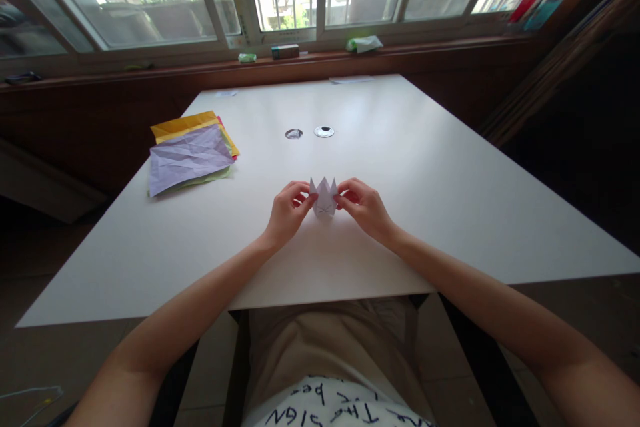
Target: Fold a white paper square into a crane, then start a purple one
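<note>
A small white folded-paper figure with pointed tips stands above the near middle of the white table. Dark crossed lines show low on its front. My left hand pinches its left side between thumb and fingers. On the opposite side, my right hand pinches the right point in the same way. The fingertips behind the paper are partly hidden.
Crumpled purple paper lies over yellow and green sheets at the table's left. Two round metal-rimmed fittings sit in the white tabletop. Along the windowsill are a small box and a green-white packet.
</note>
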The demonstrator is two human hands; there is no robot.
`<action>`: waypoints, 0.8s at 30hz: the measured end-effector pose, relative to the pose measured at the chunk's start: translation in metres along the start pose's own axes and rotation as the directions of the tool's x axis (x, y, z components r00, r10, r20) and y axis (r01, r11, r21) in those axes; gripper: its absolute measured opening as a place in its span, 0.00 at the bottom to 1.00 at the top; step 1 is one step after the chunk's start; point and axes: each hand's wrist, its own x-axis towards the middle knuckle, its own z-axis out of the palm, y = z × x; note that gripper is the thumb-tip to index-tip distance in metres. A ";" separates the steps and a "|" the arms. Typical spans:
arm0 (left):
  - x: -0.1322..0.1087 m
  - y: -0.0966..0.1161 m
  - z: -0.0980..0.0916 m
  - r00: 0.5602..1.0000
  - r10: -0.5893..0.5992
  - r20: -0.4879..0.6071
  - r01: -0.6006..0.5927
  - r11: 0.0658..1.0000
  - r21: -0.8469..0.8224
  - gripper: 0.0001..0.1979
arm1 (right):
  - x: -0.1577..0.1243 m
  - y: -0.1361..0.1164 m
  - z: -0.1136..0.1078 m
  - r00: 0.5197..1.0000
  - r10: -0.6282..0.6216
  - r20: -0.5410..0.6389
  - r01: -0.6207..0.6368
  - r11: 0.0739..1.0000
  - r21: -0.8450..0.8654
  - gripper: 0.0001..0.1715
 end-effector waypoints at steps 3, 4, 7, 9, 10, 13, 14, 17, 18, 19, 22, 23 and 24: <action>0.000 0.000 0.000 1.000 -0.027 0.008 0.027 1.000 0.015 0.12 | 0.001 -0.001 0.000 0.999 0.046 0.008 -0.046 0.999 -0.012 0.08; 0.000 0.000 0.000 0.999 -0.041 0.017 0.041 0.999 0.019 0.12 | 0.001 -0.001 0.001 0.998 0.061 0.015 -0.061 0.998 -0.013 0.08; 0.001 -0.001 0.001 0.995 -0.076 0.057 0.075 0.997 0.030 0.12 | 0.001 -0.002 0.000 0.996 0.078 0.047 -0.077 0.997 -0.016 0.08; 0.001 -0.002 0.001 0.992 -0.086 0.089 0.083 0.996 0.033 0.12 | 0.001 -0.002 0.000 0.995 0.074 0.065 -0.072 0.997 -0.022 0.07; 0.001 -0.003 0.001 0.991 -0.088 0.103 0.085 0.996 0.035 0.12 | 0.001 -0.002 0.000 0.995 0.071 0.069 -0.069 0.997 -0.026 0.07; 0.002 -0.004 0.000 0.988 -0.097 0.121 0.092 0.995 0.050 0.12 | 0.001 -0.001 0.001 0.995 0.061 0.073 -0.058 0.997 -0.041 0.07; 0.002 -0.004 0.000 0.987 -0.100 0.123 0.094 0.994 0.054 0.12 | 0.001 0.000 0.001 0.996 0.059 0.074 -0.055 0.997 -0.047 0.06; 0.002 -0.004 0.000 0.987 -0.102 0.122 0.095 0.994 0.061 0.12 | 0.001 0.002 0.001 0.996 0.055 0.073 -0.050 0.997 -0.063 0.05; 0.002 -0.004 0.000 0.988 -0.100 0.121 0.093 0.994 0.062 0.11 | 0.001 0.003 0.001 0.996 0.053 0.073 -0.048 0.997 -0.065 0.05; 0.002 -0.004 0.000 0.988 -0.097 0.120 0.090 0.994 0.063 0.11 | 0.001 0.003 0.001 0.996 0.050 0.073 -0.045 0.997 -0.067 0.05; 0.002 -0.004 0.001 0.989 -0.089 0.119 0.081 0.994 0.071 0.10 | 0.001 0.005 0.001 0.997 0.038 0.070 -0.033 0.996 -0.079 0.06; 0.002 -0.004 0.001 0.989 -0.088 0.119 0.080 0.994 0.073 0.10 | 0.001 0.005 0.001 0.997 0.035 0.069 -0.029 0.996 -0.085 0.06; 0.002 -0.004 0.000 0.989 -0.089 0.118 0.080 0.994 0.075 0.10 | 0.001 0.006 0.001 0.997 0.033 0.068 -0.027 0.996 -0.090 0.06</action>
